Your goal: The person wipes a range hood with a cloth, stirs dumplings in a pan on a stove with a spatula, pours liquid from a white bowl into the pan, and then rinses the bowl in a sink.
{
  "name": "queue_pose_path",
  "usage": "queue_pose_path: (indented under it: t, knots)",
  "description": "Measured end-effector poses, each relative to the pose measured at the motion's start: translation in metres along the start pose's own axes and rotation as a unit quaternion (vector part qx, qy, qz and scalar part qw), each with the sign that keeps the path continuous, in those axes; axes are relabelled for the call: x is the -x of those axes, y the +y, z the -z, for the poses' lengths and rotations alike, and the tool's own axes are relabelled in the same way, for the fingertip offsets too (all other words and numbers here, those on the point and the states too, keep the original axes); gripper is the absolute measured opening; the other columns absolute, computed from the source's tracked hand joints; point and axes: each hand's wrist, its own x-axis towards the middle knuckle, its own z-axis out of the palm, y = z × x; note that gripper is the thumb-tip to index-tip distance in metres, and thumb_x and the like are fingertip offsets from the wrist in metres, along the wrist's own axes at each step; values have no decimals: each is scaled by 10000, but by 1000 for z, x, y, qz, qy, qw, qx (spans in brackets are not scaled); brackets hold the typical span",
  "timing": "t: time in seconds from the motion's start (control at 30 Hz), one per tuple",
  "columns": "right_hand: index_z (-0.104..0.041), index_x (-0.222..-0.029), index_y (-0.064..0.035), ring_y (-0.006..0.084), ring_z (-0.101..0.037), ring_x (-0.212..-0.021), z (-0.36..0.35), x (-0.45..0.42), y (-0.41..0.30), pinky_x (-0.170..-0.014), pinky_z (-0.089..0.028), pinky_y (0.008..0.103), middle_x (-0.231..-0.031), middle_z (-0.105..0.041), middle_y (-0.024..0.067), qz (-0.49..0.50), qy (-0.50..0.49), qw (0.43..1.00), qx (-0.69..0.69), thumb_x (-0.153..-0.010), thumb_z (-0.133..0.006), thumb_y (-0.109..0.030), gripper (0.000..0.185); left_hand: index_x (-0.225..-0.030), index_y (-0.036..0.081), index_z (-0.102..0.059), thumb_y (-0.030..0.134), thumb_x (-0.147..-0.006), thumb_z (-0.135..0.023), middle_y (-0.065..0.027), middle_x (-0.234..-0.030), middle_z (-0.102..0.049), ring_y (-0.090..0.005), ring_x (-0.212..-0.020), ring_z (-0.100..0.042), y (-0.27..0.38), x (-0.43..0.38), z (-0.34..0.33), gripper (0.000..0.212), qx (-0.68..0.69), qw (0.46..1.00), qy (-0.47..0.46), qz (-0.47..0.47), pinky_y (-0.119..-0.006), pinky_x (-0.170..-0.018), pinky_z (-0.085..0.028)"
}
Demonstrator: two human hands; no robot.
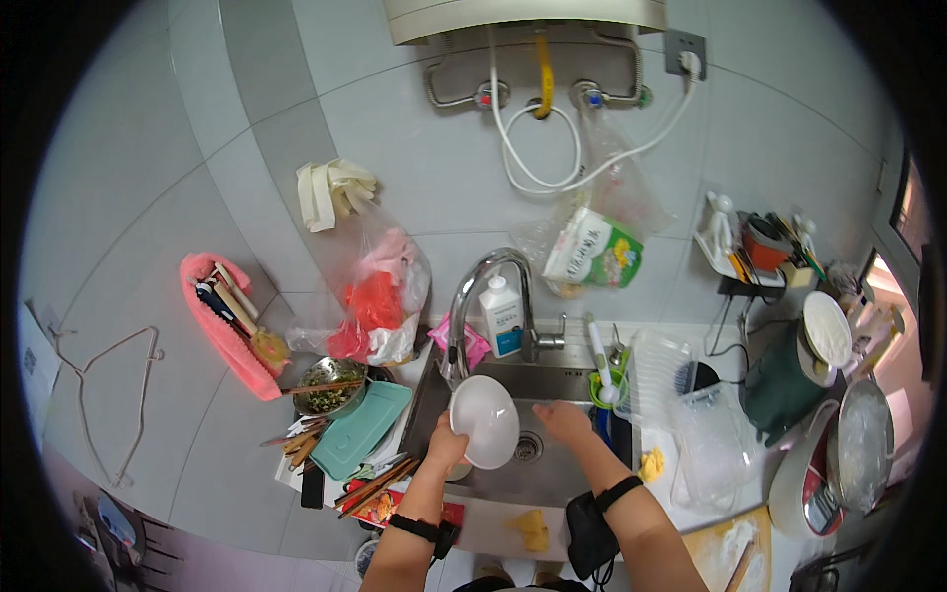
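A white bowl (490,423) is tilted over the stainless steel sink (484,485), its inside facing up. My left hand (447,444) grips the bowl's left rim. Just above the bowl stands the spout of a chrome gooseneck faucet (460,311); whether water runs is hard to tell. My right hand (566,423) is over the sink to the right of the bowl, apart from it, with nothing visible in it and its fingers loosely extended. The drain strainer (527,447) shows between the bowl and my right forearm. Part of a light dish shows under my left hand.
Left of the sink are a metal bowl (329,396) of chopped greens, a teal lid (362,429) and chopsticks (379,488). A white bottle (503,314) stands behind the faucet. To the right are a green cup with a brush (608,388), clear plastic trays (714,444) and a floured board (729,547).
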Motion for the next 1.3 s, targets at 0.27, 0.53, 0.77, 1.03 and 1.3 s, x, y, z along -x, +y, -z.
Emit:
queue_pose_path:
  t: [0.27, 0.53, 0.77, 1.03, 1.3]
  knots:
    - [-478, -1255, -45, 250, -176, -1357, 23, -156, -13, -1031, -277, 407, -1450, -251, 117, -11, 106, 914, 390, -881, -382, -233, 429, -1380, 56, -218, 13, -743, -516, -247, -1180, -424, -414, -954, -541, -11, -63, 16, 705, -396, 906, 76, -131, -446, -794, -469]
    - [-438, -1303, -57, 218, -248, -1336, 30, -203, 20, -1097, -130, 407, -1408, -348, 106, -63, 50, 863, 498, -890, -349, -240, 461, -1394, 22, -158, 21, -759, -536, -244, -1195, -398, -388, -1040, -507, -36, -95, 24, 739, -455, 876, 47, -152, -375, -830, -477]
    - [-653, -896, -3, 300, -634, -866, -60, -133, -68, -732, -494, 399, -953, -647, 188, -155, -118, 923, -332, -854, -456, -509, 545, -1365, -41, -197, -1, -754, -530, -254, -1180, -406, -376, -1033, -515, -40, -100, 14, 697, -431, 883, 64, -172, -347, -844, -464]
    - [-575, -1137, -69, 305, -395, -1238, -10, -169, -35, -988, -341, 447, -1331, -437, 148, -55, 122, 930, 341, -876, -408, -283, 377, -1371, -8, -213, -17, -772, -486, -245, -1161, -426, -393, -1010, -515, -30, -79, 22, 658, -384, 913, 63, -122, -387, -860, -449]
    - [-402, -1340, -113, 247, -234, -1346, 36, -203, 22, -1106, -27, 476, -1418, -343, 59, -35, -43, 761, 646, -931, -292, -283, 456, -1374, -3, -211, -10, -786, -460, -240, -1153, -436, -391, -983, -538, -32, -79, 19, 638, -398, 903, 59, -151, -400, -814, -473]
